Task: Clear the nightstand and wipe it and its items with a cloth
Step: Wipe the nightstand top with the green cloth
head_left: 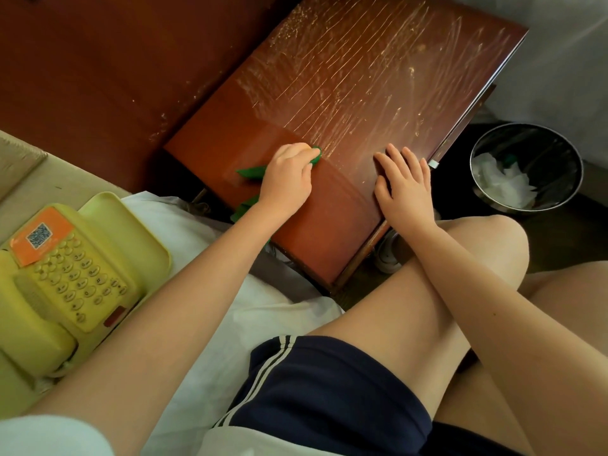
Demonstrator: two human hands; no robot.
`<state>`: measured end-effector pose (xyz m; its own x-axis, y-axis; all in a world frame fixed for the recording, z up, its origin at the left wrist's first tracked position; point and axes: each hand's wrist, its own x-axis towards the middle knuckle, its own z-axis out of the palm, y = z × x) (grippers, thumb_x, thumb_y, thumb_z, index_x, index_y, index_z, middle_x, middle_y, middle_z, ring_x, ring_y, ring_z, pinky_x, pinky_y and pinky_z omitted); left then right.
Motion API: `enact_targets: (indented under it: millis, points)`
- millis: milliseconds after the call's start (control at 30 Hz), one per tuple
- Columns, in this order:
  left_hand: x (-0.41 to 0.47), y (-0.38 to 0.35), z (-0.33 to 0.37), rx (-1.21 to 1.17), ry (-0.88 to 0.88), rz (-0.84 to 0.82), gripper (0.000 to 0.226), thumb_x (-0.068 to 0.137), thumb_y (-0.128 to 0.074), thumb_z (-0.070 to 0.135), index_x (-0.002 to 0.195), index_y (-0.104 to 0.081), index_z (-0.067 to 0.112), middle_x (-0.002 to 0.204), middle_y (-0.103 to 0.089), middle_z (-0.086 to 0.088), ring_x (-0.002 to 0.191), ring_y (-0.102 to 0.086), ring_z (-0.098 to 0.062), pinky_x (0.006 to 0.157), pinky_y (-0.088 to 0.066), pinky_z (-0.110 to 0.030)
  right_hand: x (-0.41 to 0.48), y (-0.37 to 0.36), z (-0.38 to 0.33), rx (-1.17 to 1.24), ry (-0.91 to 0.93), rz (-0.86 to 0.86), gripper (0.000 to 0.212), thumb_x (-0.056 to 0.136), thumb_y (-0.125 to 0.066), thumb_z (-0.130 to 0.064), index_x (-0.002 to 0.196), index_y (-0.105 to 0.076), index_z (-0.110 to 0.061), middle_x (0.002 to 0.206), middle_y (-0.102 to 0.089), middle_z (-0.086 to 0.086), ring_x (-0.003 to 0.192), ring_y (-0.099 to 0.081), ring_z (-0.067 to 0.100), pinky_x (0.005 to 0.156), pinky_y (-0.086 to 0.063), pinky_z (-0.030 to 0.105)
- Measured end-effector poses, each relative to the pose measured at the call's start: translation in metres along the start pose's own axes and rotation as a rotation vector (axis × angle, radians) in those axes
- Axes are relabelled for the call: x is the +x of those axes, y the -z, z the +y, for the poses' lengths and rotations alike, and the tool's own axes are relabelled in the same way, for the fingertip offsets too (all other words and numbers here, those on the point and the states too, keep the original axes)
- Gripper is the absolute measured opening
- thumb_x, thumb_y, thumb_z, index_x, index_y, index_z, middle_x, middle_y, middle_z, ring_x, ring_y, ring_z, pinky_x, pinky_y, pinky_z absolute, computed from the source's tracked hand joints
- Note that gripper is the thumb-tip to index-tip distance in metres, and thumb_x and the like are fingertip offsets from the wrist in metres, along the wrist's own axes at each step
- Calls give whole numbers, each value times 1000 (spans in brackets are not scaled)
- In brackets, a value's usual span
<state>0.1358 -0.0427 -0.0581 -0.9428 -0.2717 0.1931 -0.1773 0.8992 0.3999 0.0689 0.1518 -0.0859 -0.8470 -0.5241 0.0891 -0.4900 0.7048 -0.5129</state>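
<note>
- The telephone [65, 278] is kept in its tray [108, 205] on the bed at the left, probably taken off so the top can be wiped.
- The cloth [251, 172] is gripped in the curled fingers of the left hand [286, 179] and pressed to the nightstand [329, 93], at the edge of the pale streaks.
- The right hand [403, 187] is laid flat, fingers spread, seemingly as a brace.
- A bin [539, 149] is stood beside it on the floor.
</note>
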Motion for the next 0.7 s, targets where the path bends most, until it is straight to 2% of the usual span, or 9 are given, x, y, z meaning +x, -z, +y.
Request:
enact_targets:
  millis: [167, 300, 367, 467, 533, 600, 700]
  points:
    - [-31, -7, 37, -47, -187, -72, 32, 83, -50, -3, 110, -67, -2, 106, -66, -16, 100, -58, -34, 90, -45, -39, 2, 2, -1, 7, -19, -11, 42, 100, -38, -21, 142, -41, -18, 153, -29, 2, 144, -14, 24, 115, 2, 37]
    - [-60, -12, 59, -71, -381, -158, 36, 85, -41, 5, 107, -68, -3, 103, -67, -17, 96, -61, -34, 89, -47, -39, 1, 2, 0, 11, -11, -12, 42, 100, -38, -21, 141, -41, -18, 153, -30, 2, 144, -14, 24, 116, 1, 38]
    - [-69, -12, 59, -88, -454, -219, 35, 86, -41, 4, 109, -67, -3, 105, -66, -17, 97, -60, -33, 91, -43, -35, 1, 3, 0, 11, -3, 1, 41, 99, -38, -20, 141, -42, -17, 152, -31, 3, 143, -16, 24, 115, -1, 38]
    - [-70, -6, 47, -96, -618, -325, 33, 87, -46, 1, 113, -65, -2, 109, -64, -16, 101, -57, -30, 93, -44, -36, 1, 3, 0, 8, -1, 4, 41, 99, -38, -20, 140, -43, -17, 152, -32, 3, 143, -17, 25, 115, -1, 39]
    - [-64, 1, 35, -91, -678, -335, 31, 87, -47, 0, 112, -65, -2, 107, -64, -16, 100, -55, -28, 93, -43, -36, 1, 4, -1, 14, -3, -2, 41, 99, -39, -20, 140, -42, -17, 152, -32, 3, 143, -17, 25, 115, -1, 39]
    - [-52, 7, 21, -63, -556, -243, 29, 85, -49, -2, 108, -67, -3, 103, -66, -17, 97, -55, -29, 91, -42, -36, 1, 5, -1, 29, -15, -14, 41, 100, -38, -20, 141, -42, -18, 153, -30, 3, 144, -15, 24, 116, 0, 38]
    - [-24, 11, -2, 7, -93, -47, 30, 90, -48, -2, 115, -64, 1, 112, -64, -16, 106, -53, -33, 96, -39, -38, 0, 6, -2, 47, -25, -20, 42, 100, -37, -21, 142, -41, -19, 153, -29, 2, 144, -13, 23, 116, 1, 38]
